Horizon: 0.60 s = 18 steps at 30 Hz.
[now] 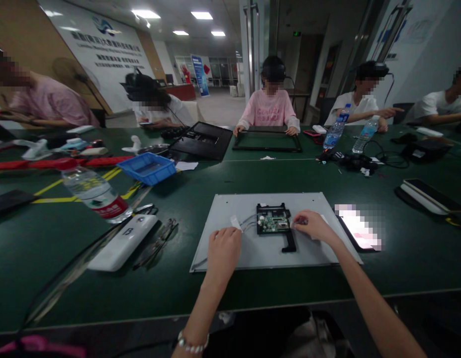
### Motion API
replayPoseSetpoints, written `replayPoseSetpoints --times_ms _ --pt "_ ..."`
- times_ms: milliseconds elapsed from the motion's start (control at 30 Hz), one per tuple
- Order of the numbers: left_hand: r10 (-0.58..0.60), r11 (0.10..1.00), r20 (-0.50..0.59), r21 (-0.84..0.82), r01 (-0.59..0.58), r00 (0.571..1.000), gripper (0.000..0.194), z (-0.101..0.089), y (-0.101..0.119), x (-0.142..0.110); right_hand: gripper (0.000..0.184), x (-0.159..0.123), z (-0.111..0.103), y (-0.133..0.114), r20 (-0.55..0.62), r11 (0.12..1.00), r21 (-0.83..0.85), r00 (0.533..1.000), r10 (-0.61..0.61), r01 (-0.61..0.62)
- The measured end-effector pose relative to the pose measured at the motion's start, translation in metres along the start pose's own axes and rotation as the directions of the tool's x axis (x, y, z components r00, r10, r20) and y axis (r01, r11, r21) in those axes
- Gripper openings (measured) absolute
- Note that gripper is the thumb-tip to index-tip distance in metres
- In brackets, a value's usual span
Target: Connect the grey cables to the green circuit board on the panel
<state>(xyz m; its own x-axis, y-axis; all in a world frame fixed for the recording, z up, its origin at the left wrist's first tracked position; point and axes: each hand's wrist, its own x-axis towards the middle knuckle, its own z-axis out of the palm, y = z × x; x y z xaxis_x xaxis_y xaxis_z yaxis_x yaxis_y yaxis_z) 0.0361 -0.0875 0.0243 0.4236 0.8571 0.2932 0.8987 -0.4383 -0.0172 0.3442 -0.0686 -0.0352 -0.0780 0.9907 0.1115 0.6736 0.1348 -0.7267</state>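
A light grey flat panel [252, 253] lies on the table in front of me. On it sits a black plastic bracket [289, 243] with a green circuit board [274, 223]. Grey cables [248, 219] run from the board's left side toward a small white strip [235, 222]. My left hand [225, 248] rests on the panel's left part, its fingers curled beside that strip; their tips are hidden. At the board's right edge, the fingers of my right hand [313, 224] are pinched together. Whatever is between them is too small to make out.
Right of the panel lies a lit phone [359, 228]. To the left are a white power bank [124, 244], eyeglasses [157, 243], a water bottle [96, 191] and a blue tray [148, 169]. Across the table, a person holds a black frame [267, 148]; other people sit nearby.
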Motion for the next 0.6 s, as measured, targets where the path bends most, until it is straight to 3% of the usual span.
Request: replayPoseSetpoints --times_ms 200,400,600 --pt "0.001 0.999 -0.16 -0.038 -0.007 0.987 0.022 -0.012 -0.014 0.004 0.016 -0.002 -0.001 0.014 -0.07 0.976 0.206 0.994 0.084 -0.068" --pt "-0.058 0.996 -0.005 -0.066 0.058 0.998 0.023 -0.004 -0.029 0.004 0.021 -0.009 -0.005 0.022 -0.29 0.983 0.104 0.941 0.174 -0.15" --pt "-0.112 0.993 0.033 -0.045 0.113 0.993 0.03 -0.007 -0.026 0.011 0.02 -0.016 -0.006 0.021 -0.371 0.992 -0.069 0.926 0.073 -0.106"
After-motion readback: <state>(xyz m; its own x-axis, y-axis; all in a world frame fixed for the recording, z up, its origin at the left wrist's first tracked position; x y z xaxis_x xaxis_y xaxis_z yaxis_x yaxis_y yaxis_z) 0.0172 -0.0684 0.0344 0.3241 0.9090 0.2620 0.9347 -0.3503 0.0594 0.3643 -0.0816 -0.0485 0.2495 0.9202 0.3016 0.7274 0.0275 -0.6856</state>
